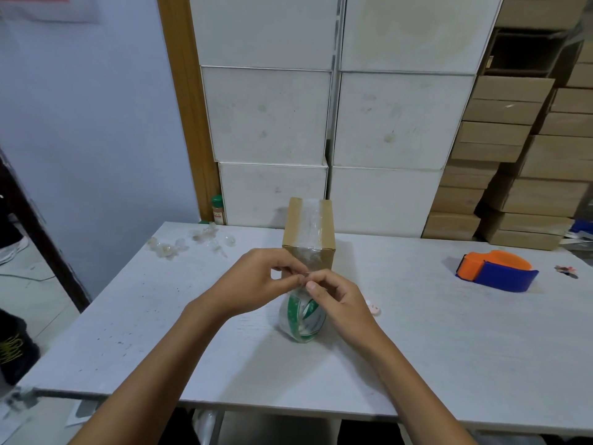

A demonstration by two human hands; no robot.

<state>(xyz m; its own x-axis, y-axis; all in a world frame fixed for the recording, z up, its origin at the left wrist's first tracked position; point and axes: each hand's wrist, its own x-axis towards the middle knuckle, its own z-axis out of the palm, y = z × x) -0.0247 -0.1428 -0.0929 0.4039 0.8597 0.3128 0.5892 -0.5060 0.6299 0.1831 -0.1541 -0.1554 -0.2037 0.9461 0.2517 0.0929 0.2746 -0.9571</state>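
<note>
A small brown cardboard box (308, 226) stands on the white table (449, 332), its top sealed with clear tape. Just in front of it a roll of clear tape (303, 319) with a green-and-white core stands on edge. My left hand (256, 281) and my right hand (337, 297) meet above the roll, fingertips together, pinching the free end of the tape between thumbs and forefingers. The pinched tape end itself is hard to make out.
An orange and blue tape dispenser (495, 271) lies at the right of the table. Several crumpled tape scraps (189, 242) litter the back left. White boxes (272, 117) and stacked brown cartons (513, 175) stand behind; a small jar (218, 211) stands by the wall.
</note>
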